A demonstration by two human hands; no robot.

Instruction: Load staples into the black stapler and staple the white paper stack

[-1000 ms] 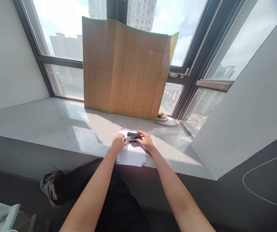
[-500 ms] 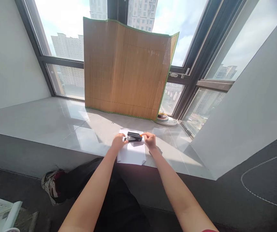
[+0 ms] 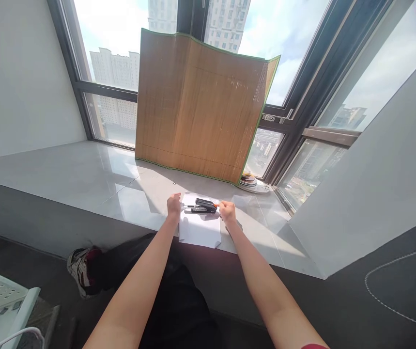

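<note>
A black stapler [image 3: 205, 206] with an orange part at its right end lies on white paper [image 3: 199, 232] on the sill. My left hand [image 3: 174, 204] is closed at the stapler's left side, around the end of a thin, light-coloured part that sticks out of it. The fingers hide most of that end. At the other side my right hand [image 3: 227, 212] is closed in a pinch on the orange part. The paper's lower corners look curled.
A brown bamboo mat [image 3: 200, 106] with green edging leans against the window behind the sill. Beside its lower right corner sits a stack of round plate-like discs [image 3: 251, 183]. A pale perforated chair [image 3: 7, 300] stands at lower left; a cord [image 3: 378, 295] hangs at right.
My left hand has moved left, away from the stapler's body, and a thin part now shows between them. The right hand stays at the orange end. The view has shifted slightly.
</note>
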